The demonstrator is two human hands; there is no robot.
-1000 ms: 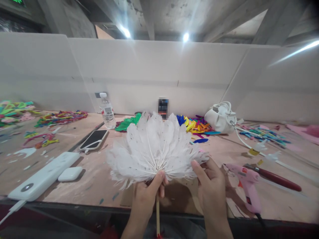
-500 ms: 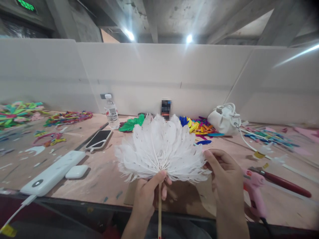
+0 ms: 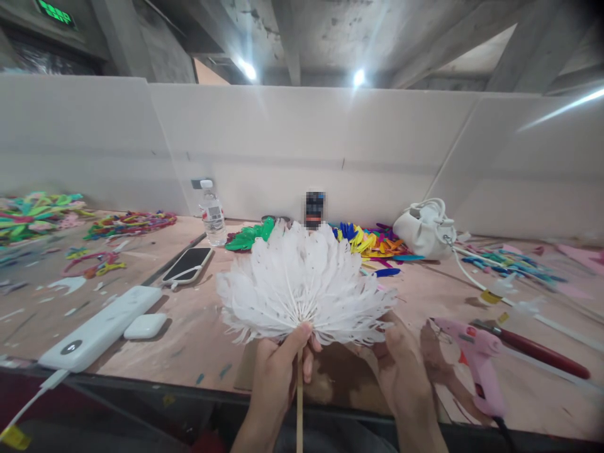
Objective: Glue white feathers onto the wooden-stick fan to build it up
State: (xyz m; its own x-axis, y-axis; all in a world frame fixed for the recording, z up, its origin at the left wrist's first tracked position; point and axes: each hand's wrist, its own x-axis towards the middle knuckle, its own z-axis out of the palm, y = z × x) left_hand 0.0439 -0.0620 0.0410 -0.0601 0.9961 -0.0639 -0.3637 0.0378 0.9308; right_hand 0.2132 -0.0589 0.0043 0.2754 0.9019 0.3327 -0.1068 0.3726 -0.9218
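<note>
A white feather fan (image 3: 302, 270) spreads in front of me, its feathers radiating from a thin wooden stick (image 3: 299, 402). My left hand (image 3: 278, 371) is closed round the stick's top, the thumb pressing where the quills meet. At the fan's lower right edge, my right hand (image 3: 403, 371) is closed on the feather tips, with the thumb nearest me; its other fingers are partly hidden and slightly blurred. A pink hot glue gun (image 3: 481, 365) lies on the table to the right of that hand.
On the left are a white power bank (image 3: 101, 327), earbud case (image 3: 145, 326), phone (image 3: 187, 265) and water bottle (image 3: 213, 214). Coloured feathers (image 3: 372, 242) and a white handbag (image 3: 425, 228) sit behind. A red-handled tool (image 3: 542, 352) lies right. Cardboard (image 3: 340, 377) lies below the fan.
My right hand has moved left and slightly down along the fan's right edge, uncovering more of the glue gun. My left hand keeps its hold on the stick.
</note>
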